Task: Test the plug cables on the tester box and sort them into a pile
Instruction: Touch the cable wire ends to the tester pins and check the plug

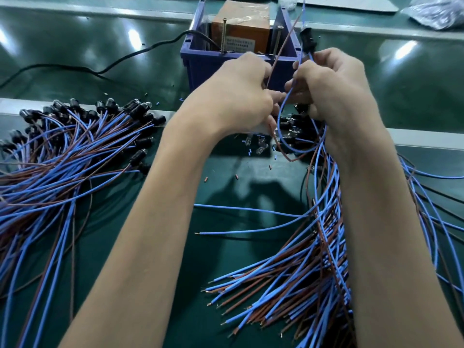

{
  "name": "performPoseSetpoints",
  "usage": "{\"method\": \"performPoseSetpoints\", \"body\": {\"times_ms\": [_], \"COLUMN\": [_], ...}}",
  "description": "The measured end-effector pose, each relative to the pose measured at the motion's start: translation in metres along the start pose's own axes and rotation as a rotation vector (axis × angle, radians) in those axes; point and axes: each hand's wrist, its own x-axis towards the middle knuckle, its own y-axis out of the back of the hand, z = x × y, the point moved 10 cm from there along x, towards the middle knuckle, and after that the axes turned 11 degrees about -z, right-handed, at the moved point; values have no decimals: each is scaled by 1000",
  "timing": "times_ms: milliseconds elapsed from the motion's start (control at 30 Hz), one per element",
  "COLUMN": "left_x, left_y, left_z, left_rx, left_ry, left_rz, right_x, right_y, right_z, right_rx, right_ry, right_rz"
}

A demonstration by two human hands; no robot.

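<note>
The tester box (200,60), a blue bin holding an orange block (241,26) and two upright screws, stands at the far middle of the green mat. Just in front of it my left hand (238,89) pinches a brown wire (283,43) that rises toward the box. My right hand (331,81) grips a black plug (306,40) with its blue wire, and a bundle of blue and brown cables (324,222) hangs from it down to the mat. A large pile of plug cables (62,156) lies at the left.
A black power cord (105,69) runs from the box to the left. Loose plugs and small wire offcuts (258,144) lie under my hands. Stripped cable ends (251,292) fan out at the lower right. A grey bag (437,13) sits at the far right.
</note>
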Motion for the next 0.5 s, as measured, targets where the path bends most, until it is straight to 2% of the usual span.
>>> {"method": "performPoseSetpoints", "body": {"times_ms": [300,500], "left_x": [-18,-29], "left_y": [35,63], "left_z": [14,0], "left_rx": [-55,10], "left_ry": [-160,-50], "left_rz": [259,429], "right_x": [-1,0], "right_y": [20,22], "right_z": [-5,2], "right_rx": [63,135], "right_ry": [66,65], "right_rz": [100,109]}}
